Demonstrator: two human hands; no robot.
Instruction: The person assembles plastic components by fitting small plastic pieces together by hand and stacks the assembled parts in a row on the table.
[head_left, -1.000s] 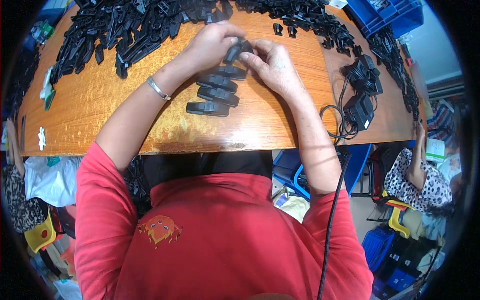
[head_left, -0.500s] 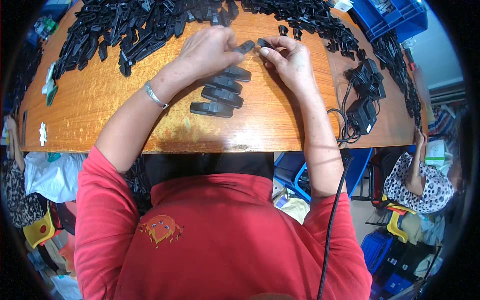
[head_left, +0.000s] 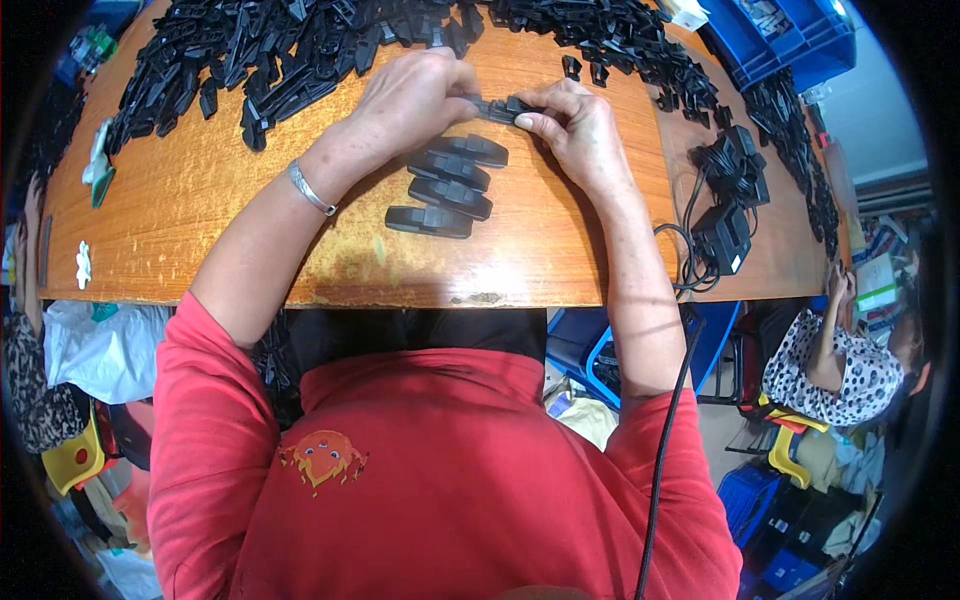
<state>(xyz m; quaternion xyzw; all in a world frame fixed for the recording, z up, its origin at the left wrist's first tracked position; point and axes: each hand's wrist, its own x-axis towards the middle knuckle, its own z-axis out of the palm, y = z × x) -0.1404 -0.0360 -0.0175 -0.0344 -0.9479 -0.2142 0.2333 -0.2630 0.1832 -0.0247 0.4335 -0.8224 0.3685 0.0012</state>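
My left hand point(head_left: 420, 95) pinches one end of a small black plastic piece point(head_left: 490, 108). The fingers of my right hand point(head_left: 580, 125) are closed on a second black plastic piece point(head_left: 516, 105), which looks like a buckle part. Between the hands the two pieces touch end to end; whether they are locked together I cannot tell. Just below, toward me, several longer black plastic buckles point(head_left: 450, 195) lie in a staggered row on the wooden table point(head_left: 330, 260).
Heaps of black plastic parts point(head_left: 300, 50) cover the table's far side. Black power adapters with cables point(head_left: 725, 220) lie at the right, below a blue crate point(head_left: 790, 45). White pieces point(head_left: 84, 265) sit at the left. Other people work at both sides, one in a spotted top point(head_left: 835, 370).
The two small pieces, apart before, now meet between my hands. My right hand has shifted slightly left, and the left hand has barely moved.
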